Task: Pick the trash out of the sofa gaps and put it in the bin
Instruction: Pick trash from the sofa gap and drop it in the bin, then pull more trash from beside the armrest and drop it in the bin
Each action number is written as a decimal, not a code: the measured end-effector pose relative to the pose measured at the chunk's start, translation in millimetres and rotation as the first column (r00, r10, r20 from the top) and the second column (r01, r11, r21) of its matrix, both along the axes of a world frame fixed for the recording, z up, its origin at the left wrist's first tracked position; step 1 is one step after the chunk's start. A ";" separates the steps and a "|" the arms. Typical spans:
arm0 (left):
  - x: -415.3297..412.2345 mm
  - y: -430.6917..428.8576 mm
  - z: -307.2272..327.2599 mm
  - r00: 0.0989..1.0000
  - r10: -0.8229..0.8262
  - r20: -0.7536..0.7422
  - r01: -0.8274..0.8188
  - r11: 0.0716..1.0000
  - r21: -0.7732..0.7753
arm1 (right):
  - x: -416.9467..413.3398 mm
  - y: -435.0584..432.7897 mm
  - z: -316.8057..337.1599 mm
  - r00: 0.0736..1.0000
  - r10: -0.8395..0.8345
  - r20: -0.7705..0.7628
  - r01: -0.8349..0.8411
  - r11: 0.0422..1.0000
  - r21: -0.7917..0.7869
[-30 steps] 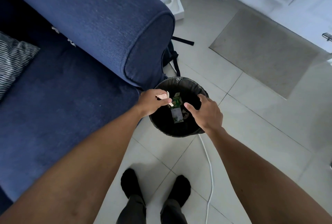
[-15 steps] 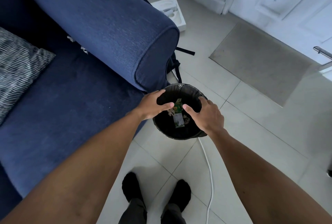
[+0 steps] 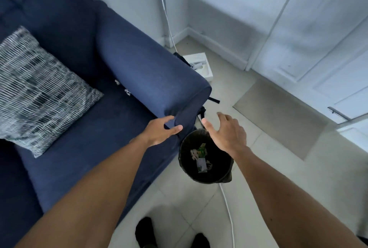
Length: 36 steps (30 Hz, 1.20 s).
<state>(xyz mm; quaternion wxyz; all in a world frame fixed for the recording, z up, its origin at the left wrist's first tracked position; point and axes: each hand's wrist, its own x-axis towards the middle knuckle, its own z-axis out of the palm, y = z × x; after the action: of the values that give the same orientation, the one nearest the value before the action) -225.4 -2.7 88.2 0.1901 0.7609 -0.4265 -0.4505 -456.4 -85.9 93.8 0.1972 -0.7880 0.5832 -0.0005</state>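
With both hands empty and spread open, left hand [image 3: 159, 131] by the sofa armrest [image 3: 159, 80] and right hand [image 3: 227, 134] over the bin [image 3: 227, 176], several wrappers [image 3: 201, 155] are seen binned. White scraps [image 3: 122, 87] at 11 o'clock of the left hand, in the armrest gap, are judged left to collect.

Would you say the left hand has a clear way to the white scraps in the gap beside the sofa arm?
Probably yes. The left hand is open and empty over the seat edge, and nothing lies between it and the white scraps along the sofa arm.
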 end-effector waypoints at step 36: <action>320.1 114.3 74.1 0.716 0.020 0.698 -0.048 0.999 0.021 | 339.8 33.3 64.6 0.881 0.459 -0.113 -0.467 0.883 -0.053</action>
<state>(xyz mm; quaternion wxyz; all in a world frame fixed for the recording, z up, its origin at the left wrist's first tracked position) 94.6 111.6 162.3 0.0092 0.8857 -0.4440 -0.1353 -116.6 -52.6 158.4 0.1316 -0.9108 0.3865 0.0619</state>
